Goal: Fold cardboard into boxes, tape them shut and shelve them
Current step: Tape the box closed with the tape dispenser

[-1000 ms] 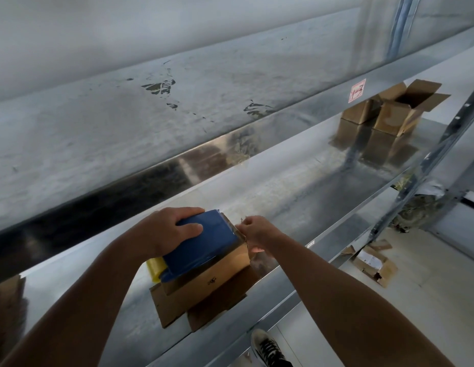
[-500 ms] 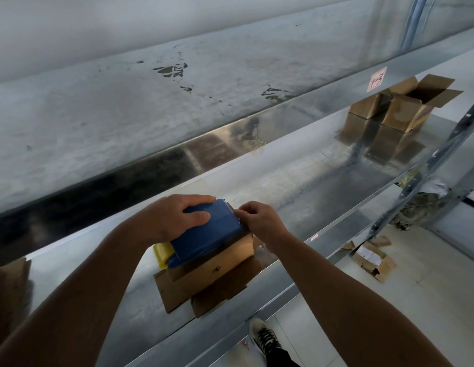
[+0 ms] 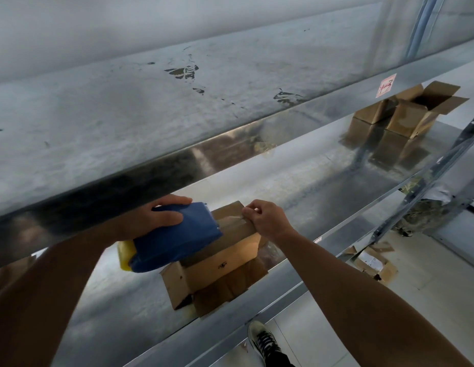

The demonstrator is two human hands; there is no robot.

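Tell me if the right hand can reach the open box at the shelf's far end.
Probably not: the right hand pinches tape on the near box; the open box sits far along the shelf, nothing between.

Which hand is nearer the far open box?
Right. The right hand, pinching tape, is left of the open box; the left hand, gripping the dispenser, is farther left.

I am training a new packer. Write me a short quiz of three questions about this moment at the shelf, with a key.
1. True or false: the left hand holds the blue tape dispenser on top of the cardboard box.
2. What does the right hand pinch? A) strip of tape B) knife C) pen
3. Fill in: the far box on the shelf has its top flaps ____.
Key: 1 true; 2 A; 3 open.
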